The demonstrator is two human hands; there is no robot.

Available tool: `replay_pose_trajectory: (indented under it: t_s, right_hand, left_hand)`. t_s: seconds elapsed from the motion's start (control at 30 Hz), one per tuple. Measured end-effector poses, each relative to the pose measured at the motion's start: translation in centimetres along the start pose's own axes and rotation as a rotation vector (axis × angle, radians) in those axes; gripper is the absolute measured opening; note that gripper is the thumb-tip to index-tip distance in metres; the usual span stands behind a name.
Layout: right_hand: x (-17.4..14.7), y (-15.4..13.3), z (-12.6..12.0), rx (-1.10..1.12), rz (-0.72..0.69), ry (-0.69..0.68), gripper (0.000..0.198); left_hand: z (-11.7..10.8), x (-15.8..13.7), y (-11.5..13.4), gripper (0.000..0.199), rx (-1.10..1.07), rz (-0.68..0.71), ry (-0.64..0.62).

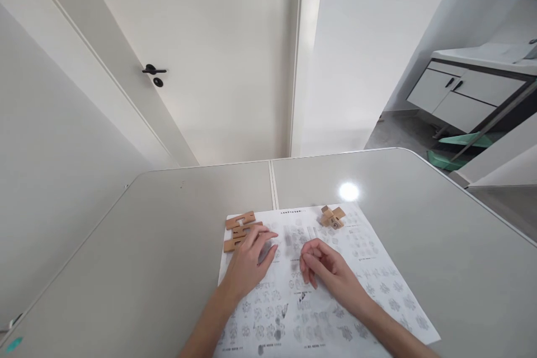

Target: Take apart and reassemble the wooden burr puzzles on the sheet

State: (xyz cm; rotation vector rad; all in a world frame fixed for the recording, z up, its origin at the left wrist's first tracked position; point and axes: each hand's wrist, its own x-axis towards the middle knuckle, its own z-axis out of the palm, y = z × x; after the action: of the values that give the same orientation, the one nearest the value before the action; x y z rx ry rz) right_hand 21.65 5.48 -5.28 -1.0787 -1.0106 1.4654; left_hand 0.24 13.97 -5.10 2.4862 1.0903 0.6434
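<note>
A printed instruction sheet [293, 313] with rows of small diagrams lies on the table. Several notched wooden puzzle pieces [240, 220] rest flat at its upper left. My left hand [247, 263] is beside the lowest of them, fingers apart and partly covering these pieces; nothing shows in its grasp. Over the middle of the sheet, my right hand [329, 271] is loosely closed, its thumb against the curled fingers, with no object visible in it. Beyond the right hand, an assembled wooden burr puzzle [332, 217] with markings sits near the sheet's top right corner.
The grey table [176, 246] has a seam [273, 184] running away from me and a bright light reflection near the back. Behind it are a white door with a black handle [154, 70] and a wall. A white cabinet [465, 89] stands at far right.
</note>
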Motion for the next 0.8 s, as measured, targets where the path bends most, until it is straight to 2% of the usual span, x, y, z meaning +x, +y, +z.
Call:
replay_pose_trajectory:
  t_s: [0.1,0.27,0.4,0.57,0.7,0.8]
  right_hand:
    - [0.3,0.0,-0.5,0.008,-0.017,0.056,0.034]
    - [0.5,0.0,-1.4,0.007,-0.023,0.181,0.037]
    - [0.4,-0.4,-1.9,-0.071,0.009,0.319,0.040]
    - [0.5,-0.7,-2.5,-0.197,-0.020,0.440,0.044]
    - [0.8,-0.3,-3.3,-0.213,-0.036,0.510,0.044]
    - [1.1,-0.2,-3.6,-0.251,-0.007,0.530,0.049]
  left_hand:
    - [0.1,-0.4,-0.3,0.023,0.018,0.011,-0.001]
    - [0.3,-1.0,-1.0,0.024,0.087,0.019,0.079]
    - [0.3,-1.0,-1.6,0.022,0.149,-0.048,0.156]
    - [-0.4,-0.3,-2.3,0.015,0.151,-0.029,0.243]
    - [-0.8,-0.2,-2.8,0.031,0.182,-0.121,0.264]
    - [-0.6,-0.2,-3.1,0.035,0.177,-0.197,0.265]
